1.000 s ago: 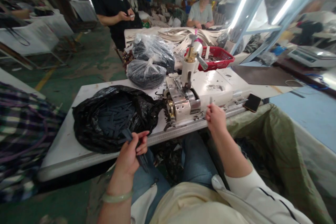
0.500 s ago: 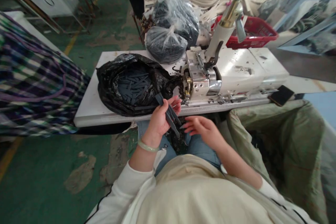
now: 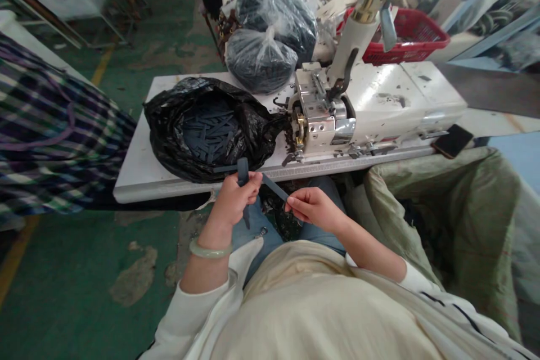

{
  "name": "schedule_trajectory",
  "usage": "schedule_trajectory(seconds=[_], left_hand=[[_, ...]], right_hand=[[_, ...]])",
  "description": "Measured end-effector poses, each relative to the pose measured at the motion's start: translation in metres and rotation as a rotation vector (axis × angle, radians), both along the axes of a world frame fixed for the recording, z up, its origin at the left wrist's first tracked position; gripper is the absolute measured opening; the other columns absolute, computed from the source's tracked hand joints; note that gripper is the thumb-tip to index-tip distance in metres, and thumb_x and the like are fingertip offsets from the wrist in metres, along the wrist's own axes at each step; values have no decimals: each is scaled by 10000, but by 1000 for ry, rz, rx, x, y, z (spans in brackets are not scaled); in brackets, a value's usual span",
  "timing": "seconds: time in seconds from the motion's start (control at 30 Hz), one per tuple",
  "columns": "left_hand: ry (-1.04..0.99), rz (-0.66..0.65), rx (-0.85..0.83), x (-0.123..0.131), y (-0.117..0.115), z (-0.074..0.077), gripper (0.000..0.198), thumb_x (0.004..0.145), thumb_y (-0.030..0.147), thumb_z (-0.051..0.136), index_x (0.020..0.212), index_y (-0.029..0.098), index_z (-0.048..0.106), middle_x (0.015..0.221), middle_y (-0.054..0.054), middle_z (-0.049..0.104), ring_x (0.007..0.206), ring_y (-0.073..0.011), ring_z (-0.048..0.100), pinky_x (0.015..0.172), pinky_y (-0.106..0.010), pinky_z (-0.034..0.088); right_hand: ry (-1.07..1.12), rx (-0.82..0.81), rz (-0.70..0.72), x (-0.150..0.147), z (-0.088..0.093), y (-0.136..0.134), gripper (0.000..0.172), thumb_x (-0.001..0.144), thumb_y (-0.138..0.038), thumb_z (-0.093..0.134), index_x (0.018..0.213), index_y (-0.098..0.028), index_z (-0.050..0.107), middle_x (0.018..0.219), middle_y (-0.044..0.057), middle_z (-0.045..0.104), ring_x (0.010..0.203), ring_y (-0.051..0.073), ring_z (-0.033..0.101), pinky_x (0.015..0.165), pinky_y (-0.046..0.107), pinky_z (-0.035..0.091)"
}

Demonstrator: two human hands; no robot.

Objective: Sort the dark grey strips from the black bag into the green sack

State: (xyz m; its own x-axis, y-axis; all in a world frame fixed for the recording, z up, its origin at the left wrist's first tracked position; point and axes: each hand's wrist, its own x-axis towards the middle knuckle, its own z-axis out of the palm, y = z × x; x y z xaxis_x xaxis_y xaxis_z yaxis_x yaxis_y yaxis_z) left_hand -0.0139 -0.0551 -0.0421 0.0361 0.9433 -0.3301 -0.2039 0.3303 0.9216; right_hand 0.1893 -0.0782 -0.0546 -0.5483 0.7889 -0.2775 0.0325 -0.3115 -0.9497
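Left fingers: the left hand (image 3: 234,199) is closed, its fingers (image 3: 248,183) curled around a small bunch of dark grey strips (image 3: 242,171), which is held upright, with ends showing above and below the fist

Right fingers: the right hand (image 3: 314,208) is held low, with thumb and forefinger pressed together in a pinch on one slanted strip (image 3: 274,187); the other fingers are laid close together, not spread

Lap: both hands are held over a denim-covered lap (image 3: 253,230), just off the near edge of a white table (image 3: 135,188)

Black bag: a black plastic bag (image 3: 248,140) is placed by the near left corner of the table, and many loose strips (image 3: 208,132) are heaped inside it

Machine: a white bench machine (image 3: 379,90) is set toward the right end of the table, with dark scraps scattered by its metal head

Far edge: two knotted clear plastic bags (image 3: 259,62) of dark contents are placed beyond the black bag, near a red plastic basket (image 3: 405,39)

Done and left: two lots are bagged and knotted; the black bag is left open, and the strips in hand are not bagged

Hidden: the pinched strip's far end is covered by the left fist, so its link to the bunch cannot be told; the inside of a green woven sack (image 3: 430,208) is out of sight
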Motion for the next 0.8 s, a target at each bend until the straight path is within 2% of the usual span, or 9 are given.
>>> schedule_trajectory(seconds=[0.1,0.17,0.27,0.37,0.43,0.47,0.57,0.67,0.8], left_hand=[[99,-16,-5,6,-3,1,297,651,342,769,628,134,558,469,61,407,380,-29,327,356,-150,222],[43,18,-34,13,-3,3,295,649,333,763,622,141,540,466,64,406,375,-25,311,353,-145,199],[-133,46,-126,28,-2,3,303,626,308,767,602,140,517,479,66,405,378,-11,281,350,-131,154],[-267,30,-251,46,-3,-3,313,596,303,780,591,129,519,492,66,402,380,0,263,347,-119,131],[-324,-52,-345,56,-5,-9,308,600,325,776,599,114,551,491,66,388,380,3,241,346,-119,115],[-333,-113,-386,59,-6,-12,310,613,344,769,609,105,571,491,63,385,382,4,230,346,-120,108],[-265,-252,-423,57,-8,-18,345,678,406,730,638,81,621,493,52,385,391,2,217,350,-124,109],[-233,-240,-367,45,-5,-18,333,705,405,719,656,86,634,512,51,385,405,3,216,356,-115,123],[-273,-181,-329,29,1,-14,314,702,392,730,656,96,634,523,53,383,413,8,207,357,-102,134]], right_hand=[[121,-54,-28,8,-4,-1,384,844,-474,550,939,-122,670,530,-24,538,413,61,375,406,189,279],[286,-82,-139,13,-6,-1,463,847,-494,534,1177,-176,597,764,32,644,517,87,476,503,219,397],[359,26,-214,16,-7,3,536,808,-449,613,1299,-268,504,1125,67,599,743,130,545,712,289,466],[199,289,-189,9,-5,8,368,786,-370,667,1135,-256,635,1088,66,579,930,186,518,860,338,428],[107,443,-274,5,-4,14,200,830,-384,613,901,-219,701,954,68,574,990,205,495,916,351,391],[94,476,-330,4,-3,19,240,854,-404,574,793,-202,688,908,66,566,984,202,499,914,346,389],[174,293,-453,13,1,42,392,894,-498,458,687,-186,572,724,34,549,736,150,551,687,281,456],[290,-19,-502,33,9,75,394,854,-548,492,677,-197,481,447,-77,349,366,69,308,368,187,258],[349,-129,-515,56,23,113,337,830,-458,564,658,-191,451,386,-115,261,311,38,157,315,168,96]])
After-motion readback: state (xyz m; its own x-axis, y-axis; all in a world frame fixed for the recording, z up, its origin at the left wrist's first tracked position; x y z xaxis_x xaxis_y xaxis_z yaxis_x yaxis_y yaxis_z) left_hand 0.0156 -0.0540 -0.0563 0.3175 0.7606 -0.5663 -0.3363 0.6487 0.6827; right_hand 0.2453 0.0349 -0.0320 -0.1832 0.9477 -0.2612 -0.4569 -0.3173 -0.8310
